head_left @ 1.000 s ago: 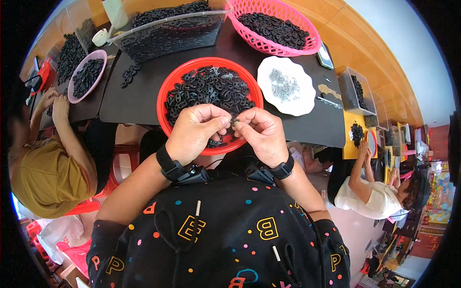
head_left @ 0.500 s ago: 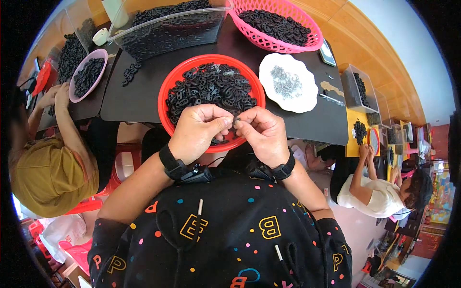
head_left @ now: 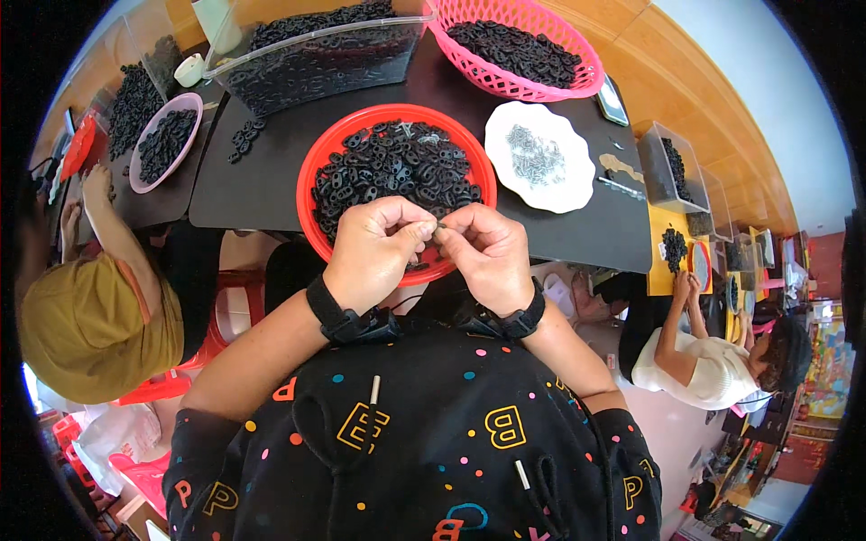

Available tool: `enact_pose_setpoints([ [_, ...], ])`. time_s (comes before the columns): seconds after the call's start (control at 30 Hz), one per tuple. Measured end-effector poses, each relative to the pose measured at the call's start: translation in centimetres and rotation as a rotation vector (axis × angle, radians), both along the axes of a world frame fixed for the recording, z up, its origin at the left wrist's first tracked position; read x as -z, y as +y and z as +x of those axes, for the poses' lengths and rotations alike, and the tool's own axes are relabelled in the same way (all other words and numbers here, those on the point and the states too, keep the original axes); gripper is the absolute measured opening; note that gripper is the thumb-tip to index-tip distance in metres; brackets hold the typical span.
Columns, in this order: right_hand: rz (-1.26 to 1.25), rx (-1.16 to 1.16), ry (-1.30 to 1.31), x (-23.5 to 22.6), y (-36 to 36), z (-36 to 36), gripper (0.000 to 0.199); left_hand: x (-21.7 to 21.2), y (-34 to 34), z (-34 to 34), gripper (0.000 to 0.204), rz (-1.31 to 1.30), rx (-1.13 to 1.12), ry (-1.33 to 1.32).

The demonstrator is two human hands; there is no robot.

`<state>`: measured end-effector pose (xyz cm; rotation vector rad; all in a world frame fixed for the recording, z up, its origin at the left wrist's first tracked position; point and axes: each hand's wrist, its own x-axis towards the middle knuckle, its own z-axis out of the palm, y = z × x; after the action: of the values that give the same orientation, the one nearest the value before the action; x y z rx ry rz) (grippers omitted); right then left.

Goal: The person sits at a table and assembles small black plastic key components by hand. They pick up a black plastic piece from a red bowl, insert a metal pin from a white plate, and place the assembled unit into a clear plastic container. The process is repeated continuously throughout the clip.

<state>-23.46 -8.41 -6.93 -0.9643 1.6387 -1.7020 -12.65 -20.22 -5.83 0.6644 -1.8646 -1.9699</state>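
My left hand (head_left: 377,248) and my right hand (head_left: 487,252) meet over the near rim of a red round basin (head_left: 309,194). Fingertips of both are pinched together on one small dark piece (head_left: 439,231), mostly covered by the fingers. It resembles the small black oval parts with holes (head_left: 392,171) heaped in the basin, though its exact shape is hidden. Right of the basin, a white scalloped plate (head_left: 577,171) carries a scatter of small shiny metal pins (head_left: 538,155).
Behind the basin stand a clear plastic bin (head_left: 316,77) and a pink lattice basket (head_left: 505,83), both holding black parts. A few loose parts (head_left: 245,140) lie on the dark table (head_left: 244,194). Co-workers sit left (head_left: 99,316) and right (head_left: 690,365). A phone (head_left: 612,101) lies far right.
My hands stay pinched at the same spot, the right one shifted slightly left. The left co-worker's hands have moved apart, away from the pale pink bowl.
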Motion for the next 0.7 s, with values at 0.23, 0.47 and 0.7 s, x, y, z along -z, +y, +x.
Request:
enact_pose_setpoints([
  [0.23, -0.034, 0.107, 0.425, -0.6, 0.4, -0.3, 0.008, -0.1, 0.1, -0.1, 0.016, 0.061, 0.043, 0.128],
  [0.47, -0.199, 0.178, 1.063, -0.6, 0.7, -1.5, 0.016, -0.5, -1.1, 0.1, 0.020, 0.132, 0.220, -0.059],
  [0.7, -0.263, 0.074, 1.166, -0.7, 0.5, -1.8, 0.027, 0.0, -1.0, -0.2, 0.017, 0.088, 0.255, -0.011],
])
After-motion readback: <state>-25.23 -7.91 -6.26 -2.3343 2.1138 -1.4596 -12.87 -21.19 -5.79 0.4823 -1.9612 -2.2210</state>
